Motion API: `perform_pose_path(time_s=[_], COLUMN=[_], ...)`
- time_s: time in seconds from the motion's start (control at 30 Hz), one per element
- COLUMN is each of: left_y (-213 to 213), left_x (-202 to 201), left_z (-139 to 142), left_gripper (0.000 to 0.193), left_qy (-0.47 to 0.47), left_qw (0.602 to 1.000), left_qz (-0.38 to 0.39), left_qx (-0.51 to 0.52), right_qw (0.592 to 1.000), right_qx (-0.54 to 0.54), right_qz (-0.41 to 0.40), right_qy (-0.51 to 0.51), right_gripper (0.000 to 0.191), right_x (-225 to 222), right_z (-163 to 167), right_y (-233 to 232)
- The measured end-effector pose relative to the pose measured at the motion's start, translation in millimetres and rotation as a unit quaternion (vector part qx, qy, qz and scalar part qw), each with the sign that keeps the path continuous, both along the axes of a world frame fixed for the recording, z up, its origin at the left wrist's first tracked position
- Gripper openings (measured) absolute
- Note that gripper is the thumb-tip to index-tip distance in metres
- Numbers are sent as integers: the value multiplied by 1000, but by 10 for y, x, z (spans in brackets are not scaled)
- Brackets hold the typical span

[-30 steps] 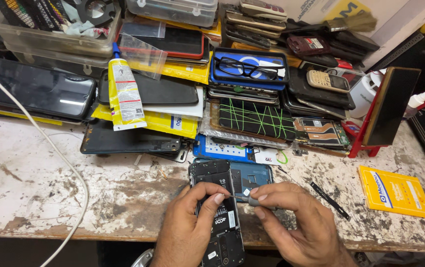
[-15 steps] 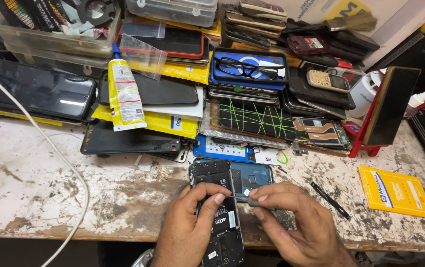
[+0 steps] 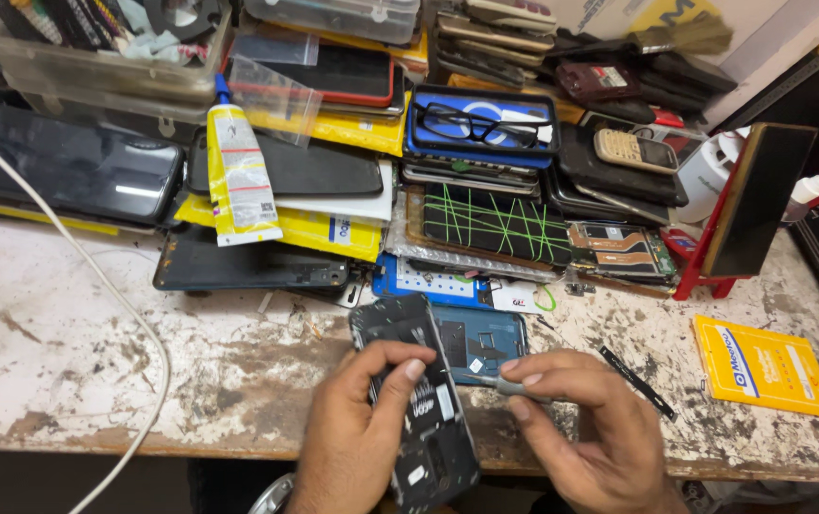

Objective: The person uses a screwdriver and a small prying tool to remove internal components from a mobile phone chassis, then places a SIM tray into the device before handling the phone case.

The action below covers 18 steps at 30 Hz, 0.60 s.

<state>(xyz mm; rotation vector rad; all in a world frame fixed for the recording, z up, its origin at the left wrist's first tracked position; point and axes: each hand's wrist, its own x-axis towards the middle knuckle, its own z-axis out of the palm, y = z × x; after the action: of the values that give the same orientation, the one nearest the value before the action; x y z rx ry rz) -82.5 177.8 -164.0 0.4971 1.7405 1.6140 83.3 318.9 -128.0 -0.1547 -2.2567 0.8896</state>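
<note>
Head view, item one: an opened black phone (image 3: 419, 400) with its back removed, lying tilted at the near edge of our worn white workbench (image 3: 57, 352), its inner frame and parts facing up. Our left hand (image 3: 357, 433) is closed around its left side, thumb pressed across the exposed interior. Our right hand (image 3: 586, 433) pinches a thin metal tool (image 3: 509, 385) between thumb and forefinger, the tip pointing left toward the phone's right edge; whether the tip touches we cannot tell. Just behind the phone, touching or nearly so, lies a blue phone back panel (image 3: 481, 338). To the right of our right hand, a narrow black strip (image 3: 636, 381) rests on the bench, and farther right a flat yellow packet (image 3: 762, 366). Behind these, a red stand (image 3: 714, 257) holds a dark panel upright at a lean. Mid-bench, a phone wrapped in green rubber bands (image 3: 495, 224) sits on a stack, with a bare circuit board (image 3: 619, 249) beside it. Above it, a pair of black glasses (image 3: 476, 124) lies on a blue case. To the left, a yellow-and-white glue tube (image 3: 238, 171) leans over stacked dark phones and yellow packets, and a black phone (image 3: 248, 266) lies flat below it. A white cable (image 3: 95, 276) curves across the left of the bench.
</note>
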Motion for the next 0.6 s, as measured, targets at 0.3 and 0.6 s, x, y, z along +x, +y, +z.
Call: perform_pose_path(time_s=[0.3, 0.6], left_y=[10, -10], left_x=[-18, 45], left_z=[-63, -92], left_gripper=[20, 18], left_qy=[45, 145], left_qw=[996, 987], left_qz=[58, 55], left_qx=[59, 37], right_qw=[996, 994], right_qx=[-9, -28], right_qz=[-83, -97], right_qy=[-40, -33], right_gripper=[29, 30], right_x=[241, 491], right_z=[-117, -299], right_y=[50, 14])
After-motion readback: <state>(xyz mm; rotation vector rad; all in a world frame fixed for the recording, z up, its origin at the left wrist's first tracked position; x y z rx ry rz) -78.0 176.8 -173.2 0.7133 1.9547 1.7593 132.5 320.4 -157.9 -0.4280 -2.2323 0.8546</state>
